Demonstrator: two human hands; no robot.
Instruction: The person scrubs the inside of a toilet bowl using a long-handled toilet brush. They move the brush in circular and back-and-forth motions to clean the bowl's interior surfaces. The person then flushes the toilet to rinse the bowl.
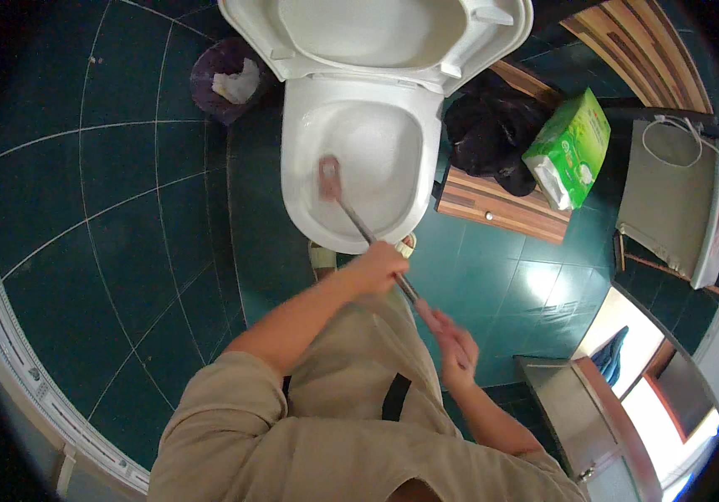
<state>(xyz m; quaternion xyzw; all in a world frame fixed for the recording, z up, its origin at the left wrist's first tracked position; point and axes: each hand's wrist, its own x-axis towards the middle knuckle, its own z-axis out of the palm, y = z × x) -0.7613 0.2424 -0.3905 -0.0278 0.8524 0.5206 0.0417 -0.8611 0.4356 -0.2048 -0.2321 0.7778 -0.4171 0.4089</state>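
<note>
A long-handled toilet brush (359,223) slants down into the white toilet bowl (298,201). Its pinkish head (330,180) lies against the left inner side of the bowl and is slightly blurred. My left hand (378,268) is closed round the metal shaft, just in front of the bowl's near rim. Lower down and to the right, my right hand (458,351) grips the pink handle end. Both the toilet lid (372,33) and the seat are raised.
A purple waste bin (211,102) with white paper inside stands left of the toilet. To the right, a green tissue pack (575,146) and a black bag (493,130) rest on a striped wooden cabinet (501,207). A washbasin (669,192) is farther right.
</note>
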